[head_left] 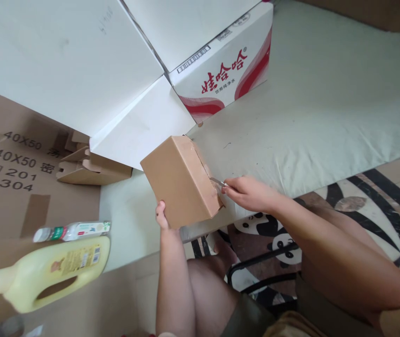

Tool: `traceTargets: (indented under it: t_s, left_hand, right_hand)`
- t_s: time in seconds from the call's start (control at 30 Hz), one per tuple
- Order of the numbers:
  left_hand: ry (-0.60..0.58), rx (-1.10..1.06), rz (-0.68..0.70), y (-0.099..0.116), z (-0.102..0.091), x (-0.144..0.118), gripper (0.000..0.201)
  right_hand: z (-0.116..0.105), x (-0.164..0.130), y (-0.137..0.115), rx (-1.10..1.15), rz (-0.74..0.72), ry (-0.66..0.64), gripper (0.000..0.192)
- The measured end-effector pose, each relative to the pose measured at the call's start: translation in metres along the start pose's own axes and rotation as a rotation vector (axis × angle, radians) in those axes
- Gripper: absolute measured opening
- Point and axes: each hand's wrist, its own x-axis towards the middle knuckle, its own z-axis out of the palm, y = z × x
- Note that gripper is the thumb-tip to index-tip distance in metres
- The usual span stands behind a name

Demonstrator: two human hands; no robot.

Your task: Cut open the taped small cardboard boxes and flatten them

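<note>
A small brown cardboard box (171, 182) is held up at a tilt over the near part of the covered table. My left hand (162, 214) grips its lower left corner, the thumb on the front face and the other fingers hidden behind. My right hand (240, 192) is closed around a small knife (218, 181) whose thin blade meets the ragged seam on the box's right side. Most of the knife's handle is hidden inside my fist.
White cartons (224, 79) with red print stand at the back. On the left are a large brown carton (6, 196), a folded cardboard piece (94, 168), a plastic bottle (76, 231) and a yellow jug (59, 271). The pale tablecloth (319, 103) ends above my legs.
</note>
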Motion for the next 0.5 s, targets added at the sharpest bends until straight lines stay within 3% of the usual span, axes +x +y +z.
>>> traceTargets:
  t_s: [0.3, 0.5]
  left_hand:
    - [-0.002, 0.006, -0.001, -0.0045, 0.0005, 0.0033, 0.045]
    - [-0.080, 0.029, 0.006, -0.0080, -0.0045, 0.0063, 0.058]
  right_hand:
    - [0.0014, 0.0021, 0.0003, -0.050, 0.057, -0.027, 0.029]
    - [0.0031, 0.0032, 0.0014, -0.076, 0.072, -0.030, 0.029]
